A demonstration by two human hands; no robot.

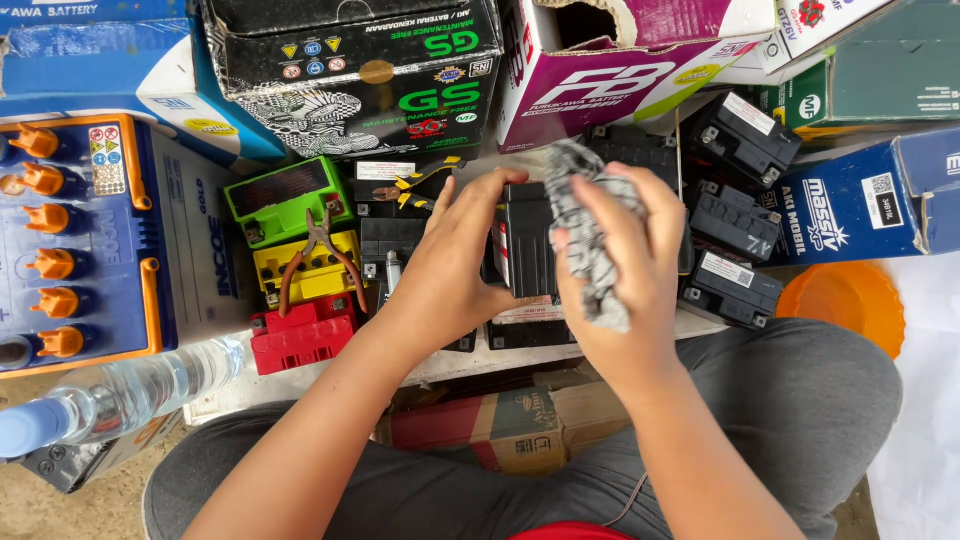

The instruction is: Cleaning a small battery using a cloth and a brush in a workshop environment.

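- The left hand [455, 255] is clamped around a small black battery [525, 245], fingers wrapped over its left side and thumb at its top edge, holding it upright above the other goods.
- The right hand [625, 265] is closed on a grey patterned rag [585, 225], pressing the rag against the right face of that same battery.
- Judging from this, the wiping is under way: the rag covers the right face and the top corner, while the front with its red-and-white label is bare. Whether that face is already clean I cannot tell.
- Count, to the right of the grip: four black batteries [735, 215] lying loose, none of them touched.
- Under the held battery at least two more black ones show; the hands hide part of them.
- To the left of the grip: three coloured batteries in a column, one green [285, 195], one yellow [320, 278], one red [300, 335].
- One pair of pliers [320, 255] with reddish handles lies across the yellow one; a second pair with yellow and black handles [420, 185] sits just above the left hand.
- Far left: one large blue battery [85, 240] with six orange caps, and one clear plastic bottle [120, 395] lying below it.
- Beyond the grip: several printed cardboard boxes [370, 75].
- To the lower right: one orange bowl [845, 300].
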